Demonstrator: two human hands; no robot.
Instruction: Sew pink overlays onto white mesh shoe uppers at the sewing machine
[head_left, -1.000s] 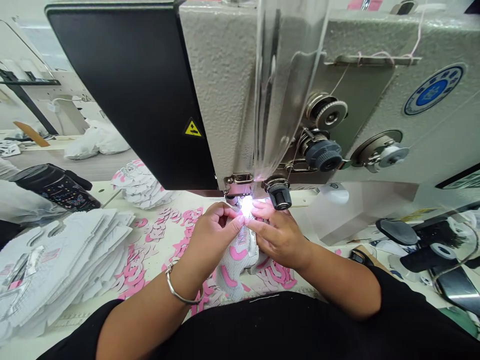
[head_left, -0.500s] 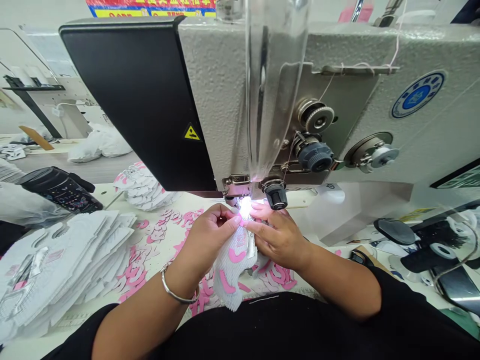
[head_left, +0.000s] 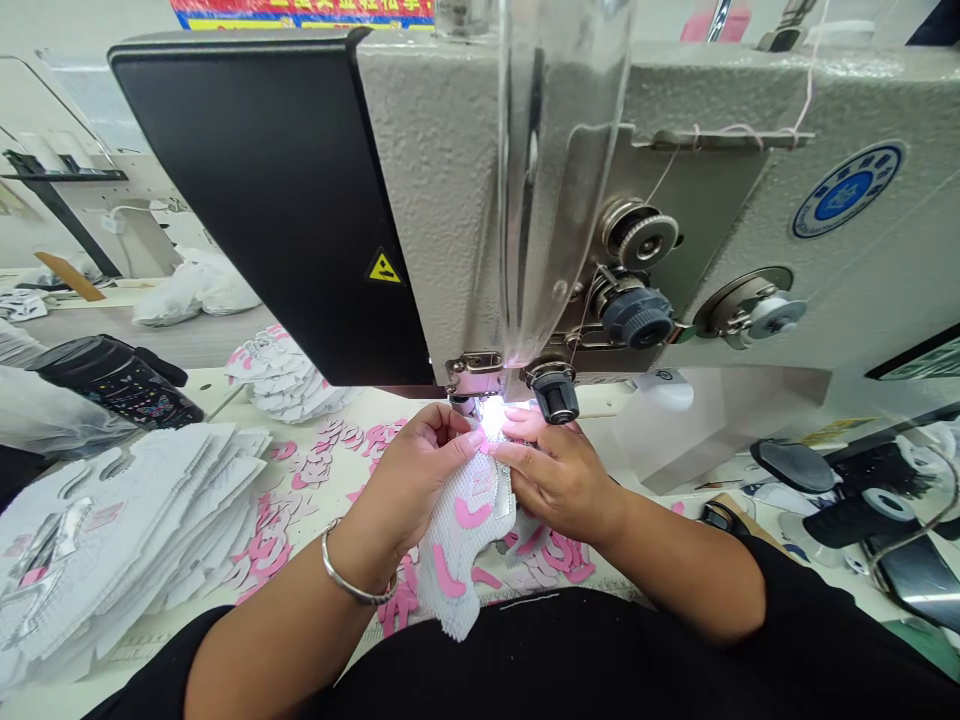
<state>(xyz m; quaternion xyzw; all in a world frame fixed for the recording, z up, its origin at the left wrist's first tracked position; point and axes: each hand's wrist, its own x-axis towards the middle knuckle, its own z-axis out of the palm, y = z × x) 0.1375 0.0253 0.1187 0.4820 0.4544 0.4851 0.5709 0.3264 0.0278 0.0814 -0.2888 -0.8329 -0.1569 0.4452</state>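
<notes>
Under the lit needle area of a grey sewing machine (head_left: 431,200), a white mesh shoe upper (head_left: 454,540) with pink patches hangs toward my lap. My left hand (head_left: 424,470) pinches its upper edge between thumb and fingers, from the left. From the right, my right hand (head_left: 559,470) presses on the same piece, index fingertip close to my left thumb. A small pink spot shows between the fingertips; glare hides its outline. The needle and presser foot are washed out by the lamp (head_left: 493,412).
A stack of white mesh uppers (head_left: 142,540) lies at the left, with another pile (head_left: 289,375) behind. Loose pink pieces (head_left: 270,530) cover the table around my hands. A black bottle (head_left: 116,380) leans at far left. Thread spools (head_left: 862,520) stand at right.
The hanging end of the shoe upper has swung slightly left and lower. Both hands keep nearly the same place and grip. The view has shifted a little.
</notes>
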